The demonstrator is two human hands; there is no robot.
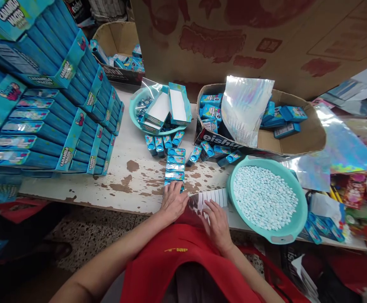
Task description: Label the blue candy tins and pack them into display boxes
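My left hand (173,203) is at the near end of a column of small blue candy boxes (175,167), its fingers closed over the nearest one, which they mostly cover. Beside it, my right hand (216,224) lies with fingers apart over a sheet of clear and white strips (213,196) at the table's front edge. Past the column stand several more small blue boxes (159,145). A turquoise basin of small pale candies (265,198) sits to the right of my right hand.
Blue display cartons (72,80) are stacked high on the left. Behind stand a turquoise bowl (134,115) with open trays, and a cut cardboard box (309,130) holding blue boxes and a shiny sheet (246,109). A large carton (284,54) blocks the back of the worn white table (123,198).
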